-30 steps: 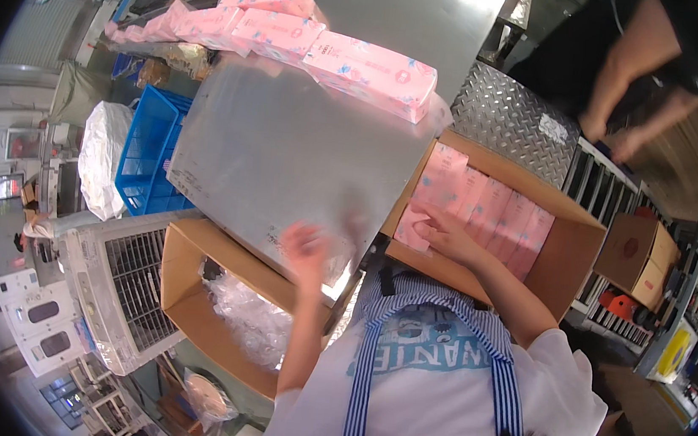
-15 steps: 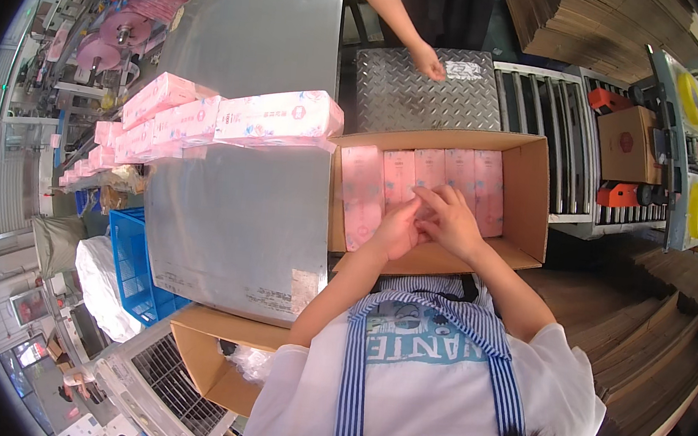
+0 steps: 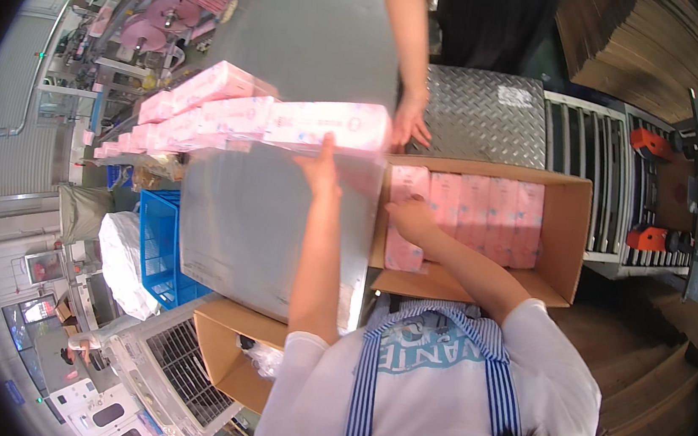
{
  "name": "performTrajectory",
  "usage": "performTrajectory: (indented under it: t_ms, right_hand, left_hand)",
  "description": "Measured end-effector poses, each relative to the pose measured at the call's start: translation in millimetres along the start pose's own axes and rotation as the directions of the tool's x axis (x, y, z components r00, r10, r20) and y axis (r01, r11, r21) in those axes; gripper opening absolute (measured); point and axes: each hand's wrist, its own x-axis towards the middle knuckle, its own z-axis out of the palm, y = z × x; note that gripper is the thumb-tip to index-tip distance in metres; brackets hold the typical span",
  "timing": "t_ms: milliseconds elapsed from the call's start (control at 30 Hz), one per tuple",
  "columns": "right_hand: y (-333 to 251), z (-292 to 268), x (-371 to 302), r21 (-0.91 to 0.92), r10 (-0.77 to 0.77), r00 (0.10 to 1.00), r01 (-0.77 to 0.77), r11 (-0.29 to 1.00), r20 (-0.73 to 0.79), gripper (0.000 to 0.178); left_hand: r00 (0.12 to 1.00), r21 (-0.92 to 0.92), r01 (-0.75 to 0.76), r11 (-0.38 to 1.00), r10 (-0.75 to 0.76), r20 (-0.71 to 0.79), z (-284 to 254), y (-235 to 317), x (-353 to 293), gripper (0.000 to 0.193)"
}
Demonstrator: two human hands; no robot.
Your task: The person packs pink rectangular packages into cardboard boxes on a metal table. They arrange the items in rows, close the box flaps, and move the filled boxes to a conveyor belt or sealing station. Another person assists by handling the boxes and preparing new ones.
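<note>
bench (image 3: pixel 279 236): left of carton, packs in a row along its far edge
carton (image 3: pixel 563 241): right of bench, tissue packs (image 3: pixel 485 219) side by side inside
roller conveyor (image 3: pixel 619 153): behind carton
crate (image 3: pixel 160 249): left of bench
open box (image 3: pixel 224 358): before bench, lower

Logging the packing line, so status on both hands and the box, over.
Left hand on the nearest pink pack on the table. Right hand pressing packs in the carton. Co-worker's hand rests beyond the carton's corner.
</note>
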Motion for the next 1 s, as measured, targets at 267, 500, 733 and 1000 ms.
performTrajectory:
  t_ms: [267, 500, 733, 1000]
  right_hand:
    - [78.4, -51.9, -75.1, -0.01, 0.35, 0.911, -0.361, 0.933, -0.221, 0.026]
    - [-43.8, -182.0, 73.4, -0.307, -0.372, 0.679, 0.221, 0.926, -0.633, 0.043]
    - [10.0, -233.8, 216.0, -0.447, 0.156, 0.975, -0.213, 0.869, -0.16, 0.102]
    - [-131.4, -182.6, 265.3, -0.269, 0.082, 0.995, -0.095, 0.959, -0.057, 0.108]
  left_hand:
    - [0.846, 0.806, -0.463, 0.368, 0.454, 0.279, 1.2, 17.9, 70.0, 0.059]
    - [0.935, 0.876, -0.179, 0.448, 0.354, 0.01, -67.7, 48.5, 217.3, 0.051]
    - [0.787, 0.765, -0.615, 0.191, 0.207, 0.581, -43.9, 67.1, 169.8, 0.035]
    - [0.86, 0.93, -0.249, 0.269, 0.504, 0.085, -189.8, 40.3, 255.6, 0.037]
